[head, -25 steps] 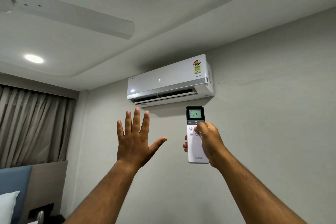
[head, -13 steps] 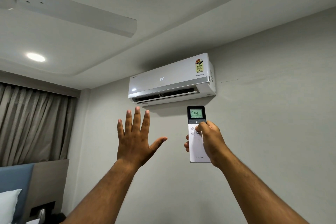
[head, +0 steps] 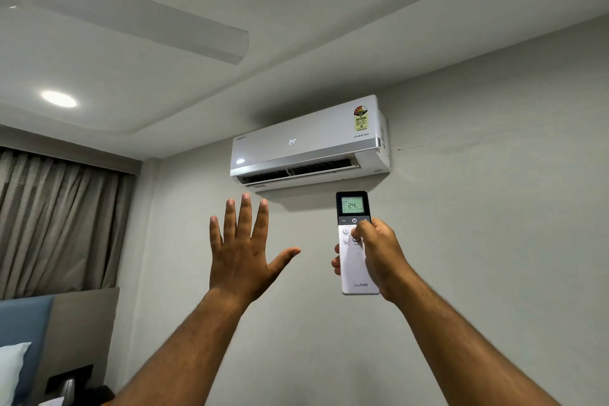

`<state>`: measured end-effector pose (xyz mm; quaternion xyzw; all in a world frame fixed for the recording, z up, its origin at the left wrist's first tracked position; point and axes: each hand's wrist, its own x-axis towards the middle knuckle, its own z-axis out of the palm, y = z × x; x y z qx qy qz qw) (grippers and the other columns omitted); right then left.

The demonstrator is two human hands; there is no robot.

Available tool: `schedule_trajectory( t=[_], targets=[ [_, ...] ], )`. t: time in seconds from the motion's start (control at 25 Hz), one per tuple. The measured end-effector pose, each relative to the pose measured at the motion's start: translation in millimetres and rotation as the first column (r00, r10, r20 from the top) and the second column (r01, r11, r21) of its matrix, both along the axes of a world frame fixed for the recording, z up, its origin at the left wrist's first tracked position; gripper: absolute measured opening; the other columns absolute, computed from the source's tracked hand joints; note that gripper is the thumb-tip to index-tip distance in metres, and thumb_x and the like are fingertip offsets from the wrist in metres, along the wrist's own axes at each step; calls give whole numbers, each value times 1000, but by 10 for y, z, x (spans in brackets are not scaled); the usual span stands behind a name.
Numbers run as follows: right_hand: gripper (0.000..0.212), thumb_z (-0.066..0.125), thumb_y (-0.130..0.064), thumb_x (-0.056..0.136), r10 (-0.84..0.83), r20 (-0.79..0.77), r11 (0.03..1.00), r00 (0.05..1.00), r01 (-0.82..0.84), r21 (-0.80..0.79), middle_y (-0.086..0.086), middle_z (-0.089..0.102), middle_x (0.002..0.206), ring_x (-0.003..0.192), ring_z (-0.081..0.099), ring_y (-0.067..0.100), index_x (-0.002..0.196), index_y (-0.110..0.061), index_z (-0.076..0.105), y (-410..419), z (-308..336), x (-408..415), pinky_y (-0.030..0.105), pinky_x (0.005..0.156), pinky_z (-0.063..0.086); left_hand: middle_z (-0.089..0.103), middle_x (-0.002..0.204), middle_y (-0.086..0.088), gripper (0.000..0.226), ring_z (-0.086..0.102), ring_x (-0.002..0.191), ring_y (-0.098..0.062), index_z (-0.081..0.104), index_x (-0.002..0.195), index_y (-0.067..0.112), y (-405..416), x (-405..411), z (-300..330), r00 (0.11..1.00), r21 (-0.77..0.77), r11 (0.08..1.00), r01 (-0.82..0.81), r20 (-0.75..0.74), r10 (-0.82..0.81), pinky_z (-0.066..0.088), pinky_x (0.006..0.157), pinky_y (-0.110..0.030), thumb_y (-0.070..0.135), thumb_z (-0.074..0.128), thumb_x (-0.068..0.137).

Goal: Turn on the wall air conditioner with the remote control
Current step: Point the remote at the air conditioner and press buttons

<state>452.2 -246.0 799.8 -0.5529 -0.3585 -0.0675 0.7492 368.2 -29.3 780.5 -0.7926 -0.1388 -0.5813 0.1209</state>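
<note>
A white wall air conditioner [head: 309,142] hangs high on the grey wall. Its front shows "24" lit and its lower flap stands open. My right hand [head: 379,257] holds a white remote control [head: 354,269] upright below the unit's right end, thumb resting near the buttons under the dark top. The remote's screen reads 24. My left hand [head: 244,254] is raised below the unit's left half, palm toward the wall, fingers spread, holding nothing.
A white ceiling fan blade [head: 138,20] reaches across the upper left. A round ceiling light [head: 58,99] glows at left. Grey curtains [head: 56,224] hang at the left. A blue headboard [head: 23,323] and white pillow [head: 11,369] sit at bottom left.
The view has drifted slightly, so the unit and fan sit a little differently in frame. Both hands stay almost where they were.
</note>
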Motion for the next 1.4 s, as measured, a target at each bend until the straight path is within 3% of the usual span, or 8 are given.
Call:
schedule_trajectory(
  t=[0.8, 1.4],
  targets=[
    [16, 47, -11, 87, -20, -9, 1000, 1000, 19, -17, 22, 67, 73, 52, 68, 35, 100, -4, 53, 163, 13, 100, 41, 52, 58, -1, 162, -12, 100, -4, 150, -35, -1, 152, 22, 246, 53, -30, 1000, -19, 1000, 4, 10, -4, 4, 118, -61, 86, 12, 77],
    [25, 50, -19, 75, -15, 2, 1000, 1000, 15, -16, 20, 67, 71, 53, 69, 38, 96, -7, 54, 54, 10, 111, 41, 53, 57, -3, 162, -11, 100, -4, 150, -35, -4, 152, 23, 118, 91, 13, 1000, -20, 1000, 12, 18, -11, 4, 118, -60, 87, 9, 76]
  ],
)
